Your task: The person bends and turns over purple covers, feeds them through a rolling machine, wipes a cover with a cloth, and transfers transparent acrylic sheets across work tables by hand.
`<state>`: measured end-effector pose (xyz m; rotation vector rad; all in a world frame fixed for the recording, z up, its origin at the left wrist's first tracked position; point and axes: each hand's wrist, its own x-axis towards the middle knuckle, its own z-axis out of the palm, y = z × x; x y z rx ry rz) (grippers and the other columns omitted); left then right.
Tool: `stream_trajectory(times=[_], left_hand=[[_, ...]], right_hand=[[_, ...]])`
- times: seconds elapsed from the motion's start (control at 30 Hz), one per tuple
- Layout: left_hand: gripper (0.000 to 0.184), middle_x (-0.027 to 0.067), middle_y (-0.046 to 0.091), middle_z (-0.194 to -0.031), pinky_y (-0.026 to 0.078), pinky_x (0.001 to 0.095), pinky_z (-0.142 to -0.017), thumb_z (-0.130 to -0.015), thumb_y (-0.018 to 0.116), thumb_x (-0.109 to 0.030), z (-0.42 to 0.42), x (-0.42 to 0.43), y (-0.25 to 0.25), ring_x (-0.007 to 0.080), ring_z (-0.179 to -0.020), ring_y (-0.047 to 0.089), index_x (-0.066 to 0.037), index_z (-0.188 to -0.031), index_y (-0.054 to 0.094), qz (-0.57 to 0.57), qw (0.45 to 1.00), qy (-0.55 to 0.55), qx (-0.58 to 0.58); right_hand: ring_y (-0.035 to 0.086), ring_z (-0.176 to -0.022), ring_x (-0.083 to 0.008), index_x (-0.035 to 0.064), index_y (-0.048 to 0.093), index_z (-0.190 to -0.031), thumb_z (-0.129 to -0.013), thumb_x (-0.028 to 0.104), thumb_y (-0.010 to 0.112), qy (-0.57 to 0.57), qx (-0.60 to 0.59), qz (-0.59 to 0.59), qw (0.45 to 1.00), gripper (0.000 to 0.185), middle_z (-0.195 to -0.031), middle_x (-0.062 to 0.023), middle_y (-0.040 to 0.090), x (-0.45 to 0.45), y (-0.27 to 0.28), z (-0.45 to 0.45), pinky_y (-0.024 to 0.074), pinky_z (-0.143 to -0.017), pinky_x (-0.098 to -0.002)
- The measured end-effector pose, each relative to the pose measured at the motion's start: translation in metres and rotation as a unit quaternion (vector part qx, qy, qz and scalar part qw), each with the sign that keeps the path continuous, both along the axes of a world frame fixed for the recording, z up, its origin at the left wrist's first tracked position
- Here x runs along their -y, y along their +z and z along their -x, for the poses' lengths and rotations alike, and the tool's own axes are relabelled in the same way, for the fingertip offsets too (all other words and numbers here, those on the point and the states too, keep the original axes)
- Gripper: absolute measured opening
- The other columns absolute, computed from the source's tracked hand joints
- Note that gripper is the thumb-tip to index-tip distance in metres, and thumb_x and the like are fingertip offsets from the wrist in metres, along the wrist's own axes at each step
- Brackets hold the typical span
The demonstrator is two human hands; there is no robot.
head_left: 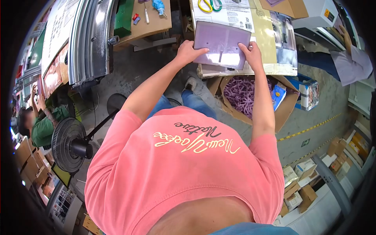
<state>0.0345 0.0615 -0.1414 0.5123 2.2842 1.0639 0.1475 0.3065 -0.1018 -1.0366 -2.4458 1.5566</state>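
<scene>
A translucent purple sheet [223, 41], or a thin stack of such sheets, is held flat above the front edge of a paper-covered table [288, 64]. My left hand [190, 52] grips its left edge, with the thumb on top. At the right edge my right hand [251, 54] holds it the same way, fingers mostly hidden beneath. Scissors with yellow and green handles [210, 5] lie on the table just beyond the sheet.
Below the table's front edge stands a cardboard box [282, 117] of purple strips [244, 96]. A black fan [69, 145] is at the left, near a person in green [47, 131]. Another person [350, 64] is at the far right. A metal machine [92, 43] stands upper left.
</scene>
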Motion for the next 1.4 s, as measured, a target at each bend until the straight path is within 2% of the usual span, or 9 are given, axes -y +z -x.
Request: stream_trajectory(times=[0.37, 0.5, 0.53, 0.63, 0.7, 0.87, 1.07, 1.27, 1.4], left_hand=[[0.074, 0.0187, 0.058, -0.093, 0.045, 0.0362, -0.076, -0.069, 0.054, -0.066, -0.001, -0.012, 0.020, 0.0287, -0.084, 0.057, 0.005, -0.088, 0.064, 0.206, 0.975, -0.081, -0.031], [0.070, 0.0220, 0.054, -0.107, 0.041, 0.0381, -0.086, -0.076, 0.052, -0.059, -0.001, -0.013, 0.045, 0.0322, -0.096, 0.054, 0.005, -0.102, 0.060, 0.293, 0.944, -0.140, 0.056], [0.070, 0.0225, 0.054, -0.109, 0.041, 0.0384, -0.087, -0.077, 0.052, -0.058, -0.001, -0.013, 0.044, 0.0327, -0.097, 0.053, 0.005, -0.104, 0.059, 0.305, 0.938, -0.150, 0.068], [0.071, 0.0257, 0.042, -0.124, 0.029, 0.0446, -0.096, -0.079, 0.047, -0.057, 0.002, -0.013, 0.009, 0.0372, -0.113, 0.041, 0.003, -0.117, 0.050, 0.173, 0.920, -0.046, -0.348], [0.072, 0.0267, 0.038, -0.129, 0.025, 0.0467, -0.099, -0.080, 0.045, -0.056, 0.001, -0.021, -0.004, 0.0388, -0.119, 0.037, 0.003, -0.121, 0.047, 0.113, 0.874, -0.010, -0.472], [0.071, 0.0263, 0.023, -0.140, 0.008, 0.0492, -0.106, -0.085, 0.042, -0.050, 0.004, -0.054, -0.019, 0.0396, -0.131, 0.018, 0.000, -0.134, 0.031, 0.019, 0.902, -0.129, -0.411], [0.071, 0.0267, 0.020, -0.141, 0.006, 0.0533, -0.106, -0.083, 0.045, -0.046, -0.004, -0.051, -0.010, 0.0414, -0.132, 0.014, 0.001, -0.134, 0.031, 0.071, 0.913, -0.140, -0.376], [0.069, 0.0251, 0.022, -0.141, 0.009, 0.0557, -0.104, -0.081, 0.050, -0.038, -0.043, -0.013, -0.013, 0.0415, -0.131, 0.018, 0.004, -0.132, 0.032, -0.012, 0.903, -0.216, -0.371], [0.067, 0.0268, 0.022, -0.140, 0.011, 0.0529, -0.105, -0.083, 0.050, -0.032, -0.031, -0.018, -0.004, 0.0398, -0.131, 0.019, 0.007, -0.132, 0.027, -0.029, 0.929, -0.083, -0.360]], right_hand=[[0.059, -0.061, -0.0218, -0.0039, 0.052, -0.090, -0.078, 0.033, 0.066, 0.078, 0.161, -0.020, 0.984, 0.041, -0.076, -0.0147, 0.061, -0.021, -0.001, 0.025, 0.0485, -0.056, -0.0268], [0.061, -0.076, -0.0276, -0.0028, 0.053, -0.096, -0.081, 0.040, 0.060, 0.166, 0.274, -0.282, 0.904, 0.046, -0.087, -0.0179, 0.062, -0.011, 0.014, 0.032, 0.0501, -0.067, -0.0333], [0.061, -0.076, -0.0276, -0.0028, 0.053, -0.096, -0.081, 0.040, 0.060, 0.165, 0.275, -0.282, 0.904, 0.046, -0.087, -0.0179, 0.062, -0.009, 0.015, 0.033, 0.0501, -0.067, -0.0333], [0.056, -0.095, -0.0314, -0.0019, 0.053, -0.103, -0.083, 0.043, 0.055, 0.138, 0.114, -0.374, 0.910, 0.049, -0.102, -0.0197, 0.058, -0.003, 0.015, 0.040, 0.0445, -0.082, -0.0395], [0.047, -0.110, -0.0328, -0.0004, 0.051, -0.112, -0.085, 0.045, 0.050, 0.140, 0.008, -0.432, 0.891, 0.053, -0.116, -0.0196, 0.052, 0.002, 0.004, 0.044, 0.0362, -0.093, -0.0440], [0.029, -0.127, -0.0339, 0.0063, 0.040, -0.130, -0.086, 0.049, 0.044, 0.165, -0.029, -0.509, 0.844, 0.062, -0.134, -0.0175, 0.038, 0.016, -0.065, 0.042, 0.0202, -0.103, -0.0498], [0.024, -0.129, -0.0374, 0.0089, 0.037, -0.133, -0.084, 0.047, 0.045, 0.159, -0.015, -0.481, 0.862, 0.063, -0.138, -0.0186, 0.032, 0.020, -0.059, 0.039, 0.0160, -0.103, -0.0560], [0.020, -0.129, -0.0429, 0.0101, 0.038, -0.134, -0.083, 0.045, 0.047, 0.197, -0.041, -0.485, 0.851, 0.062, -0.140, -0.0192, 0.029, 0.084, -0.047, 0.000, 0.0123, -0.102, -0.0599], [0.024, -0.128, -0.0412, 0.0060, 0.037, -0.132, -0.082, 0.040, 0.051, 0.136, -0.051, -0.446, 0.883, 0.062, -0.138, -0.0197, 0.031, 0.060, -0.035, 0.003, 0.0146, -0.104, -0.0547]])
